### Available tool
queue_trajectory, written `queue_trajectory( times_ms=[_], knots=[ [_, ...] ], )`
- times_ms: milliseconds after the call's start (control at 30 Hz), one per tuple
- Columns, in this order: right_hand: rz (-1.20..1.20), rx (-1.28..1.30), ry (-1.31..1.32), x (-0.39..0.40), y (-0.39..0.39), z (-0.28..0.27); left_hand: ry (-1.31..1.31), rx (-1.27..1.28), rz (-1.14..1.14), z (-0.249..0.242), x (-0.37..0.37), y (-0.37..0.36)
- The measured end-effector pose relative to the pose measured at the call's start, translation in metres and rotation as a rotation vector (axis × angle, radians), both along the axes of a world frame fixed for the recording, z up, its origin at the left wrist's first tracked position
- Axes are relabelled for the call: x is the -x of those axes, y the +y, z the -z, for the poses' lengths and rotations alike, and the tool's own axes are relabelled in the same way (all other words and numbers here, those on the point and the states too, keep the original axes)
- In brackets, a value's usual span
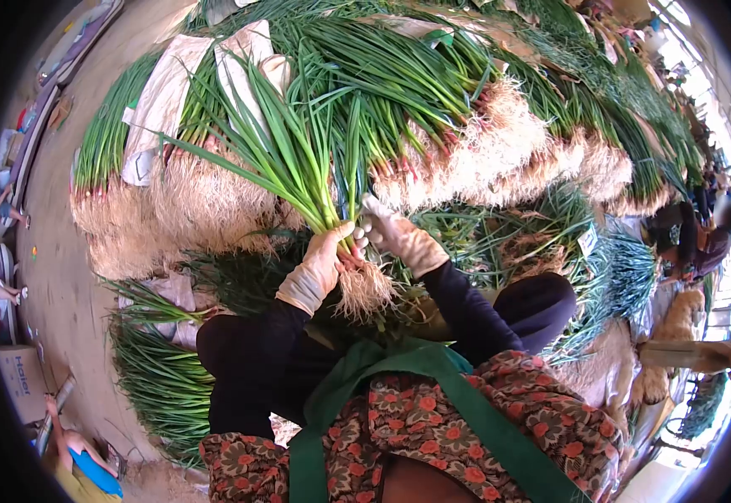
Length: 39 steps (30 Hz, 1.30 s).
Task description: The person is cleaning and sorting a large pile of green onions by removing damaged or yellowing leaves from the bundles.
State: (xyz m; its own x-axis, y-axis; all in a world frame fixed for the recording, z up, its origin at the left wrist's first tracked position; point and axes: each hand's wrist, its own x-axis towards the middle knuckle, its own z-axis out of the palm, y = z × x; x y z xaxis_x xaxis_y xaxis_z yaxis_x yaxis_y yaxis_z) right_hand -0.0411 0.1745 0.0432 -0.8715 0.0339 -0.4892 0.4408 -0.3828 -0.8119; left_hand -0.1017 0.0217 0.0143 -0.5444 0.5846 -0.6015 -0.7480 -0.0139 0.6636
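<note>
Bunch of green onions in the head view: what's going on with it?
The left hand grips the bunch of green onions just above its pale roots, with the leaves fanning away from the wearer. The right hand is at the bunch's other side, fingers bent close to the stems; whether it grips anything is unclear. The bunch is held up in front of the wearer, while more onions lie in a long heap beyond and in a pile at the wearer's left.

Left hand (324,258): fingers partly hidden behind spring onions (305,180). Far-right co-worker (713,243): head blurred. Bottom-left person (76,457) cropped (lens edge).
</note>
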Motion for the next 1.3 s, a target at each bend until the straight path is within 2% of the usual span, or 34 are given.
queue_trajectory(
  times_ms=[67,100,133,200,233,267,333,367,400,467,500,533,567,600,667,700,767,800,833,867,933,967,1000,1033,1067,1100,1133,1200,1233,1300],
  knots=[
    [0.127,0.183,0.147,0.024,-0.01,0.031,-0.032,-0.094,-0.014,-0.003,-0.002,-0.003],
    [0.201,0.085,0.153,0.03,-0.013,0.041,-0.048,-0.143,-0.022,-0.004,-0.002,-0.004],
    [0.204,-0.169,0.196,0.044,-0.006,0.079,-0.073,-0.28,-0.02,-0.005,-0.002,-0.005],
    [-0.567,-1.384,0.807,0.04,0.022,0.13,-0.12,-0.559,-0.015,-0.004,0.002,-0.005],
    [-0.817,-1.025,0.169,0.038,0.029,0.151,-0.098,-0.615,-0.05,-0.026,0.002,-0.006],
    [-0.936,-1.095,0.229,0.036,0.018,0.085,-0.179,-0.668,-0.038,-0.03,0.005,-0.009],
    [-0.237,-0.463,0.368,0.06,0.047,0.122,-0.343,-0.771,-0.016,-0.034,0.012,-0.013],
    [0.114,-0.143,0.416,0.079,0.068,0.145,-0.301,-0.713,-0.126,-0.043,0.013,-0.012],
    [0.464,0.183,0.453,0.092,0.083,0.152,-0.284,-0.69,-0.115,-0.035,0.017,-0.011],
    [0.033,-1.366,0.17,0.096,0.103,0.119,-0.251,-0.641,-0.081,-0.007,0.024,-0.006],
    [-0.156,-1.427,0.064,0.1,0.106,0.116,-0.234,-0.586,-0.095,-0.003,0.024,-0.004],
    [-0.226,-1.628,-0.086,0.103,0.099,0.119,-0.249,-0.596,-0.053,0.002,0.026,-0.003],
    [-0.226,-1.602,-0.066,0.105,0.095,0.115,-0.222,-0.49,-0.125,-0.011,0.024,0.0],
    [-0.14,-1.363,0.066,0.105,0.088,0.104,-0.203,-0.378,-0.201,-0.026,0.018,0.003],
    [-0.013,-0.7,0.178,0.084,0.061,0.08,-0.226,-0.344,-0.139,-0.029,0.019,0.001],
    [-0.077,-0.623,0.124,0.062,0.047,0.064,-0.191,-0.305,-0.106,-0.004,0.022,-0.001],
    [-0.191,-0.522,0.099,0.017,0.018,0.046,-0.183,-0.123,-0.014,-0.001,0.024,-0.006],
    [-0.232,-0.893,0.523,-0.001,0.011,0.075,-0.177,-0.032,0.043,0.0,0.023,-0.005],
    [-0.199,-0.667,0.399,-0.015,0.001,0.079,-0.114,-0.016,-0.017,0.003,0.018,-0.002],
    [-0.159,-0.443,0.278,-0.025,-0.002,0.081,-0.116,-0.013,-0.019,-0.015,0.011,-0.002],
    [0.03,-0.549,0.17,-0.043,0.019,0.015,-0.121,-0.191,-0.2,-0.018,0.001,0.006],
    [0.158,-0.809,0.243,-0.058,0.048,0.004,-0.116,-0.169,-0.195,-0.034,-0.004,0.008],
    [0.381,-0.853,0.348,-0.079,0.078,-0.017,-0.114,-0.148,-0.169,-0.045,-0.006,0.009],
    [0.431,-1.221,0.472,-0.105,0.113,-0.042,-0.211,-0.295,-0.013,-0.026,0.002,0.005],
    [0.662,-1.02,0.2,-0.135,0.132,-0.064,-0.189,-0.285,0.002,-0.012,0.004,0.002],
    [0.806,-0.824,0.26,-0.17,0.158,-0.072,-0.131,-0.187,-0.026,-0.012,0.0,0.002],
    [0.848,-1.043,0.271,-0.204,0.17,-0.089,-0.099,-0.073,-0.096,-0.023,-0.009,0.004],
    [1.122,-1.204,0.074,-0.276,0.209,-0.063,-0.048,-0.029,-0.17,-0.025,-0.015,0.006],
    [1.116,-1.224,-0.179,-0.31,0.216,-0.059,-0.126,-0.037,-0.158,-0.018,-0.011,0.005],
    [1.216,-1.101,-0.167,-0.363,0.229,-0.025,-0.261,-0.094,-0.091,-0.016,-0.005,0.004]
  ],
)
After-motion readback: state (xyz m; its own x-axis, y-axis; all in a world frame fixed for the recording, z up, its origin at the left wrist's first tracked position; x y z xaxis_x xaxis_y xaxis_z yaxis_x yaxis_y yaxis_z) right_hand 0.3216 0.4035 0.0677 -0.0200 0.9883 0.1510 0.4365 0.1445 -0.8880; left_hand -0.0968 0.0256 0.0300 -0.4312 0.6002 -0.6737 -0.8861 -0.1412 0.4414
